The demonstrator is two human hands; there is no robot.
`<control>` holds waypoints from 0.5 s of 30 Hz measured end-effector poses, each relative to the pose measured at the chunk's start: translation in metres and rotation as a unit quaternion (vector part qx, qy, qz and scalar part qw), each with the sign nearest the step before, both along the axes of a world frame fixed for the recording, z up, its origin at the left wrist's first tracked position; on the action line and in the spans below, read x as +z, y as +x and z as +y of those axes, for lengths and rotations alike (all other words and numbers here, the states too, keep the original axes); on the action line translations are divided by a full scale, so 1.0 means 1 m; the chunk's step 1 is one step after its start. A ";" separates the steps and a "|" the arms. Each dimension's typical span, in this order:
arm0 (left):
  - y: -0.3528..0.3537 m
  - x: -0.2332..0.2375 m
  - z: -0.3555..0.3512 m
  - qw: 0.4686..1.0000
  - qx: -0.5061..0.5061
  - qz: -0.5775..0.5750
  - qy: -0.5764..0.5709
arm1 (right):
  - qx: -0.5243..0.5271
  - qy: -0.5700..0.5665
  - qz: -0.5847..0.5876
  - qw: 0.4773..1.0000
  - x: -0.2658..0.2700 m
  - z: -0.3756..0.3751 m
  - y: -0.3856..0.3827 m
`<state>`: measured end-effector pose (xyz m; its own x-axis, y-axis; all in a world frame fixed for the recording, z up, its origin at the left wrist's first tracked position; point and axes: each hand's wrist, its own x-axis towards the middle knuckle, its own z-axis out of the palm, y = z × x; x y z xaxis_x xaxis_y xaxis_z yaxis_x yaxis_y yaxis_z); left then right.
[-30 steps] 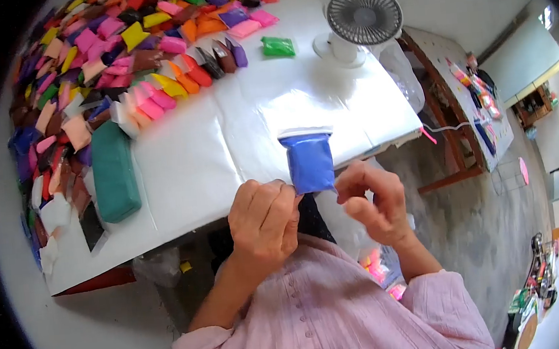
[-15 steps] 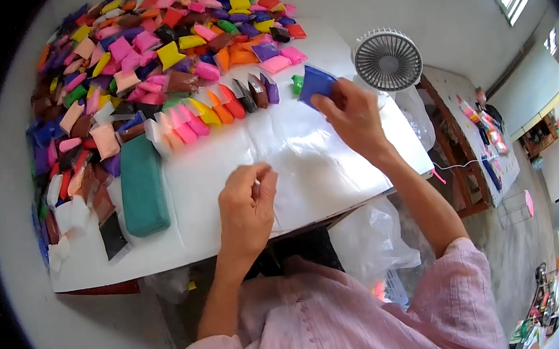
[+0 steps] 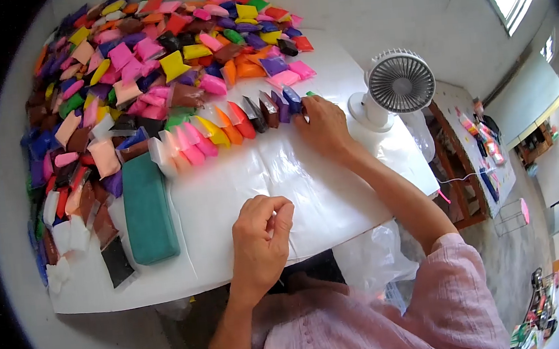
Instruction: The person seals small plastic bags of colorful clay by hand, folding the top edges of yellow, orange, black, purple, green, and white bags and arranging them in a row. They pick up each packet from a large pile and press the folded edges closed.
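Observation:
Small coloured packets stand in a row on the white table, from pale ones beside a teal case (image 3: 149, 209) through pink, a yellow packet (image 3: 213, 132), orange, a red packet (image 3: 242, 120), black, brown and purple. At the row's right end is a blue packet (image 3: 292, 99). My right hand (image 3: 322, 125) is just right of it, fingers bent down; a bit of a green packet (image 3: 311, 94) shows behind them, and whether they grip it is hidden. My left hand (image 3: 262, 242) is curled closed above the table's front part, its contents too small to make out.
A large heap of coloured packets (image 3: 130, 61) covers the table's back left. A grey fan (image 3: 399, 84) stands at the right end of the white table (image 3: 219, 246). Beyond are a side table with items (image 3: 482, 137) and a clear plastic bag (image 3: 373, 259) below the edge.
The blue packet that was in my right hand now stands at the row's right end. My right hand has moved left and down toward the green packet. The view has shifted slightly.

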<state>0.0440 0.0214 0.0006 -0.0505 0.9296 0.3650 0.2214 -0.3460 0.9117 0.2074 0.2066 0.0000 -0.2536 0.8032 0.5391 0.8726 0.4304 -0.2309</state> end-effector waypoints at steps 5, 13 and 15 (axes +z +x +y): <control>-0.001 -0.001 0.001 1.000 0.000 0.014 0.018 | -0.005 0.000 -0.015 1.000 -0.003 0.004 -0.003; -0.002 -0.003 0.001 0.999 0.003 0.038 0.034 | -0.006 -0.010 -0.015 1.000 0.004 -0.005 0.002; -0.002 -0.004 0.002 0.998 0.005 0.043 0.043 | 0.000 0.035 -0.014 0.999 0.012 -0.006 0.010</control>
<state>0.0416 0.0230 -0.0032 -0.0247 0.8945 0.4463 0.3019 -0.4189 0.8563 0.2169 0.2005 0.0120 -0.2695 0.7637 0.5867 0.8778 0.4453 -0.1765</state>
